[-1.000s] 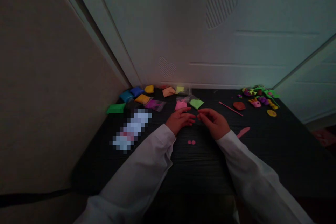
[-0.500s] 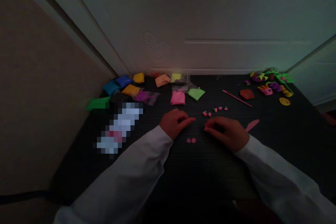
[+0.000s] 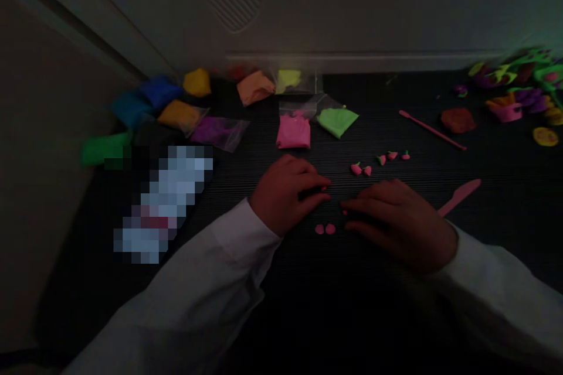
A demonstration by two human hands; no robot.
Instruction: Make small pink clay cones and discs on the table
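Note:
My left hand [image 3: 288,196] is at the middle of the dark table, finger and thumb curled round a tiny pink clay bit [image 3: 324,188]. Facing it, my right hand [image 3: 400,225] has a second pink bit [image 3: 345,212] at its fingertips, the thumb a little lower. Two flat pink clay discs [image 3: 324,229] lie side by side just below the fingertips. Beyond my right hand, several little pink strawberry shapes with green tops [image 3: 361,169] rest in a loose row. A pink plastic knife [image 3: 461,197] lies partly behind the right wrist.
Behind the hands are a pink clay packet [image 3: 294,132] and a green one [image 3: 338,121]. More coloured packets [image 3: 159,91] and a blurred-out flat object [image 3: 169,205] are at left. A thin pink stick [image 3: 433,129], brown lump [image 3: 458,120] and finished clay figures [image 3: 505,106] are at right.
The view has tilted down and come closer. My left finger and thumb now have a pink bit between them, and my right fingers, pinched before, have spread slightly.

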